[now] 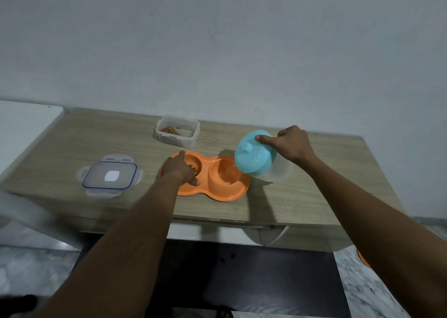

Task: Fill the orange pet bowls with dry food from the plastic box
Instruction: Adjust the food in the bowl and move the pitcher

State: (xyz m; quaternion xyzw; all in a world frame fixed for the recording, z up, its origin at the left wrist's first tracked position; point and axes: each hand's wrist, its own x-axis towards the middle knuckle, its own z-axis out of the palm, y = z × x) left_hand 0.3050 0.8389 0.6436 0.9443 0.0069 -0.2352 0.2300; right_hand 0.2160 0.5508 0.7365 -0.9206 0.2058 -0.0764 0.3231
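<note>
An orange double pet bowl (pixel 223 192) lies on the wooden table (pixel 302 196). Its left bowl holds some brown dry food (pixel 192 167); the right bowl (pixel 226 172) looks empty of food. My left hand (pixel 180 170) rests over the left bowl, fingers curled on its rim, thumb on the front edge. My right hand (pixel 291 144) grips a clear jug with a teal lid (pixel 255 154), tilted toward the right bowl. The open plastic box (pixel 177 131) stands behind, a little dry food in its left corner.
The box's clear lid (pixel 110 176) with blue seal lies flat at the left of the table. A white surface (pixel 24 124) adjoins the table's left end. The wall stands right behind the table. Marbled floor lies below.
</note>
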